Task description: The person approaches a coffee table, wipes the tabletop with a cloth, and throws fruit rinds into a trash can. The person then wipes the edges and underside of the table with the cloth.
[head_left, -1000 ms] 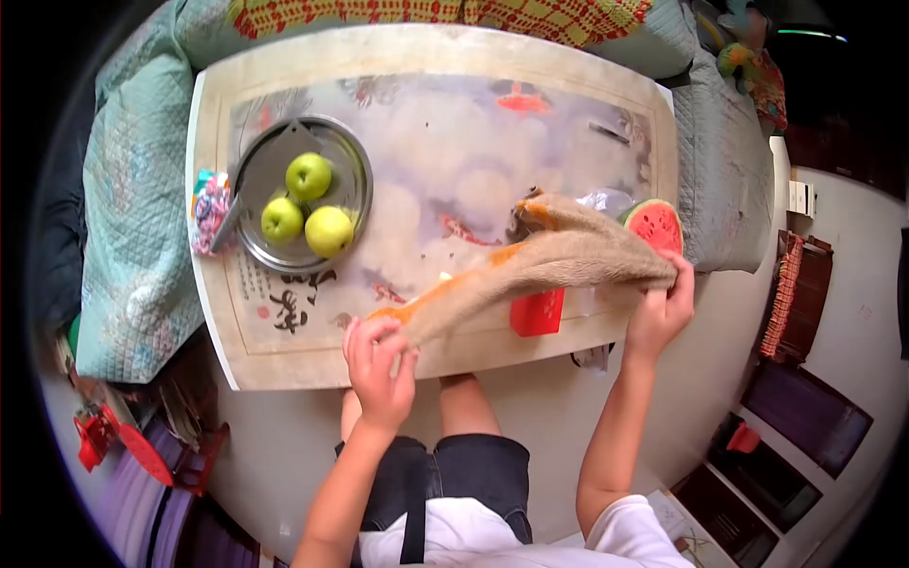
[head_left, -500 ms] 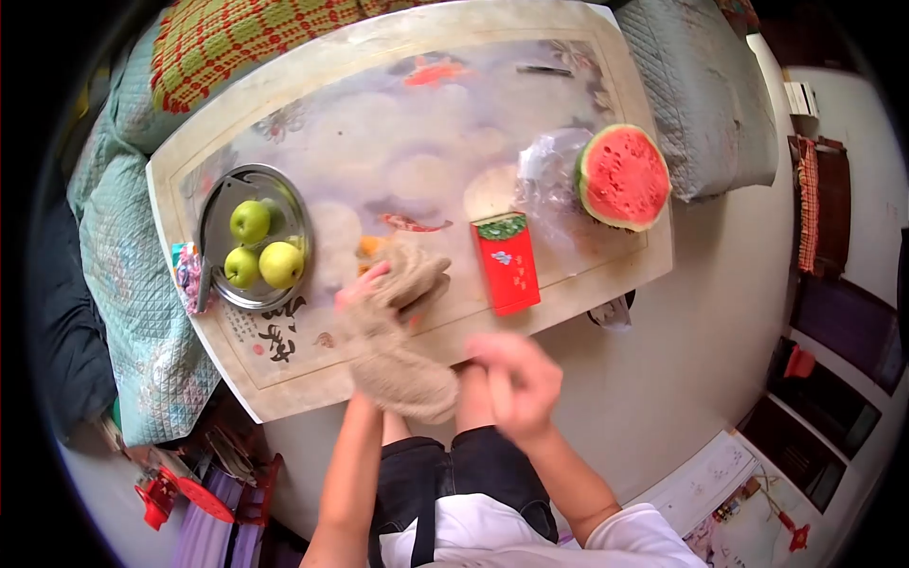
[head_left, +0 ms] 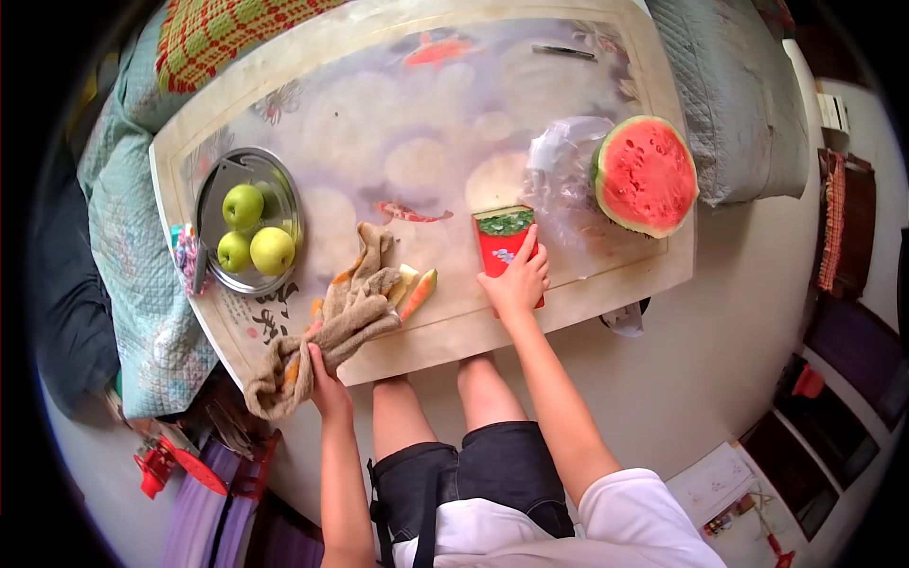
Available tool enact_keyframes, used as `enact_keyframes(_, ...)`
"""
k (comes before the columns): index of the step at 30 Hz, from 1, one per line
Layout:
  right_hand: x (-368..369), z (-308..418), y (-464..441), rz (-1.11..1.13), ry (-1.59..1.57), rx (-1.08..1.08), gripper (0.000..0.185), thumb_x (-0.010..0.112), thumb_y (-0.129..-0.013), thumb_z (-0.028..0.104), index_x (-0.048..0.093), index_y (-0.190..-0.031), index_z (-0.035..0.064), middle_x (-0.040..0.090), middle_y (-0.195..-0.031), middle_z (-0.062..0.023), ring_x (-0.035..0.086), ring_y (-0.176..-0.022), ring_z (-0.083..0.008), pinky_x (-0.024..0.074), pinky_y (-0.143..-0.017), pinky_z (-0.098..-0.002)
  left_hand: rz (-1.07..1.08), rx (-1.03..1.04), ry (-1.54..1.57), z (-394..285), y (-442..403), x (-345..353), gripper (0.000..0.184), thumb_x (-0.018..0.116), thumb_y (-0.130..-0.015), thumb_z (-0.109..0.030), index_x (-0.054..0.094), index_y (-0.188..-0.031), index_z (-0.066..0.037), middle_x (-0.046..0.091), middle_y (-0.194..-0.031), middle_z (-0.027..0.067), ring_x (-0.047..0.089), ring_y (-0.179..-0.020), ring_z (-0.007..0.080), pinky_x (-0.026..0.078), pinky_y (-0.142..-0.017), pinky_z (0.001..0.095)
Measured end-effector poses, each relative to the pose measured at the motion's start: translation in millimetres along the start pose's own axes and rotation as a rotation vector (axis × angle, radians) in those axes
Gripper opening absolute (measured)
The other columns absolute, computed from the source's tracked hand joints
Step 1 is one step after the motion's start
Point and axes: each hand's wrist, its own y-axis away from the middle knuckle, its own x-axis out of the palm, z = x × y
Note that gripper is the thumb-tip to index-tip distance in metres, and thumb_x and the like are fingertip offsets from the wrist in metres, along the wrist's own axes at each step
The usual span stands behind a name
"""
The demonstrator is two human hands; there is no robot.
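Observation:
A brown towel [head_left: 350,327] with orange patches is bunched in my left hand [head_left: 329,386], closed at the table's front edge. Part of the cloth lies on the table and its near end hangs past the edge. My right hand [head_left: 520,284] is closed around the lower part of a red box [head_left: 497,248], thumb on one side and fingers on the other. Green patterning shows at the box's far end. Between the towel and the box lie pale cut pieces with an orange-green rind [head_left: 418,293].
A round metal tray [head_left: 295,230] on the left holds three green apples [head_left: 243,205], with a dark-handled knife [head_left: 201,256] at its rim. To the right, a cut watermelon half [head_left: 648,178] sits beside a clear plastic bag [head_left: 566,180]. A dark thin object [head_left: 563,52] lies at the back.
My left hand has drawn the towel left and toward me, uncovering the cut pieces. My right hand has moved from in front of the table onto the red box.

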Motion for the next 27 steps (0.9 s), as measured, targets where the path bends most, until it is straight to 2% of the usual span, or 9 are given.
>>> enact_keyframes(3, -6.4, -8.3, 3.0, -0.083, -0.147, -0.072, 0.124, 0.084, -0.054, 0.035, 0.005, -0.146, 0.0080, 0.039, -0.127, -0.0229, 0.043, -0.117, -0.0374, 0.0389, -0.094, -0.0514, -0.006, -0.025, -0.015, 3.3, -11.2, -4.6, 0.033, 0.042, -0.099, -0.022, 0.051, -0.123, -0.002, 0.049, -0.127, 0.0072, 0.047, -0.116, 0.0169, 0.038, -0.100, 0.0312)
enact_keyframes(6, -11.0, -27.6, 8.2, 0.048, -0.764, -0.072, 0.115, 0.083, -0.060, 0.029, 0.010, -0.144, -0.0005, 0.043, -0.128, -0.0250, 0.050, -0.113, -0.0356, 0.0429, -0.093, -0.0410, -0.012, -0.026, -0.082, 12.7, -20.4, -8.7, 0.036, 0.048, -0.097, -0.026, 0.051, -0.124, -0.004, 0.052, -0.127, 0.0077, 0.049, -0.116, 0.0174, 0.044, -0.096, 0.0321)
enact_keyframes(10, -79.8, 12.4, 31.9, 0.661, -1.447, 0.256, 0.070, 0.056, -0.084, 0.046, 0.036, -0.134, 0.0015, 0.050, -0.129, -0.0115, 0.053, -0.113, -0.0236, 0.0452, -0.093, -0.0365, 0.046, 0.004, -0.216, 36.2, -33.3, -21.0, 0.030, 0.048, -0.096, -0.020, 0.055, -0.119, -0.001, 0.053, -0.125, 0.0089, 0.047, -0.118, 0.0183, 0.036, -0.100, 0.0324)
enact_keyframes(13, -97.4, 54.8, 35.2, 0.830, -1.715, 0.260, 0.065, 0.044, -0.087, 0.054, 0.041, -0.132, 0.0074, 0.052, -0.127, -0.0107, 0.054, -0.111, -0.0240, 0.0466, -0.092, -0.0400, 0.064, 0.081, -0.307, 62.9, -43.9, -29.4, 0.029, 0.053, -0.093, -0.014, 0.055, -0.118, 0.000, 0.055, -0.123, 0.0096, 0.050, -0.114, 0.0188, 0.038, -0.099, 0.0321)
enact_keyframes(18, -90.9, 142.6, 25.9, 0.988, -1.737, 0.147, 0.065, 0.038, -0.089, 0.058, 0.042, -0.132, 0.0089, 0.053, -0.125, -0.0088, 0.055, -0.110, -0.0244, 0.0477, -0.090, -0.0402, 0.072, 0.370, -0.584, 78.7, -69.8, -41.9, 0.027, 0.066, -0.080, -0.008, 0.061, -0.105, 0.000, 0.064, -0.105, 0.0100, 0.061, -0.099, 0.0213, 0.047, -0.088, 0.0329)
enact_keyframes(19, -89.9, 161.3, 22.7, 0.981, -1.671, 0.121, 0.066, 0.037, -0.089, 0.058, 0.042, -0.132, 0.0095, 0.054, -0.124, -0.0084, 0.055, -0.109, -0.0243, 0.0482, -0.089, -0.0405, 0.018, 0.168, -0.373, 97.4, -73.4, -46.3, 0.033, 0.070, -0.073, -0.011, 0.062, -0.104, -0.004, 0.064, -0.103, 0.0128, 0.062, -0.096, 0.0274, 0.048, -0.084, 0.0345)
enact_keyframes(23, -73.7, 222.8, -9.2, 1.320, -1.668, 0.073, 0.060, 0.037, -0.090, 0.059, 0.050, -0.126, 0.0123, 0.056, -0.123, -0.0044, 0.056, -0.108, -0.0213, 0.0497, -0.087, -0.0401, 0.038, 0.063, -0.840, 73.4, -94.0, -37.4, 0.049, 0.068, -0.066, -0.012, 0.057, -0.114, -0.011, 0.063, -0.102, 0.0138, 0.060, -0.091, 0.0372, 0.049, -0.076, 0.0424)
enact_keyframes(25, -68.2, 275.2, -14.5, 0.996, -1.551, 0.064, 0.053, 0.048, -0.087, 0.055, 0.056, -0.118, 0.0140, 0.060, -0.115, -0.0038, 0.058, -0.105, -0.0224, 0.0508, -0.085, -0.0431, 0.097, 0.082, -0.888, 85.2, -103.6, -45.4, 0.046, 0.067, -0.067, -0.014, 0.057, -0.112, -0.012, 0.062, -0.100, 0.0137, 0.059, -0.090, 0.0373, 0.049, -0.074, 0.0433)
enact_keyframes(27, -57.1, 308.6, -32.4, 1.106, -1.589, 0.109, 0.053, 0.050, -0.086, 0.054, 0.055, -0.116, 0.0110, 0.058, -0.116, -0.0066, 0.057, -0.104, -0.0237, 0.0498, -0.087, -0.0445, 0.141, 0.040, -0.915, 86.9, -101.6, -52.5, 0.044, 0.068, -0.068, -0.015, 0.057, -0.110, -0.012, 0.062, -0.099, 0.0132, 0.059, -0.089, 0.0374, 0.049, -0.073, 0.0436)
